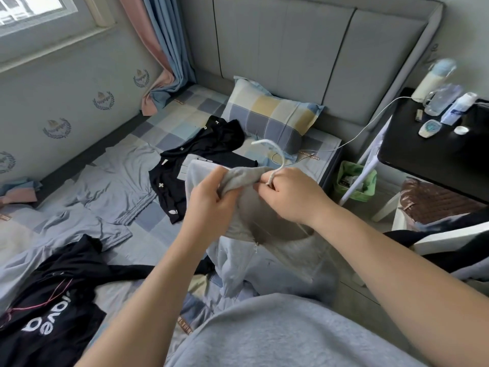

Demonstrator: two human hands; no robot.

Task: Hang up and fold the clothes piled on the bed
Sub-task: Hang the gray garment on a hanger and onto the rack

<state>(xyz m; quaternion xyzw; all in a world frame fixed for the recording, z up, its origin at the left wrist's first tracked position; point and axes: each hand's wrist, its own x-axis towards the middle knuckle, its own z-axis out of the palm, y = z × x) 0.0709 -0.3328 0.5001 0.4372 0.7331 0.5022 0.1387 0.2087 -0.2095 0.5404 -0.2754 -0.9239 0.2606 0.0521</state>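
You hold the grey top point(277, 255) up over the bed point(158, 226), in the centre of your view. Your left hand point(209, 202) has its fingers curled round bunched fabric at the neck. Your right hand point(293, 197), at 3 o'clock from it, pinches the hanger point(272, 149) below its white hook, which rises out of the neck. A black top point(211, 154) lies at 11 o'clock, pale trousers point(111, 186) at 9, a printed shirt point(53, 300) at 8 and a pillow point(272, 117) at 12.

Black garment point(53, 308) — white letters reading "love"; orange sheet labels point(309, 154) too blurred to read.
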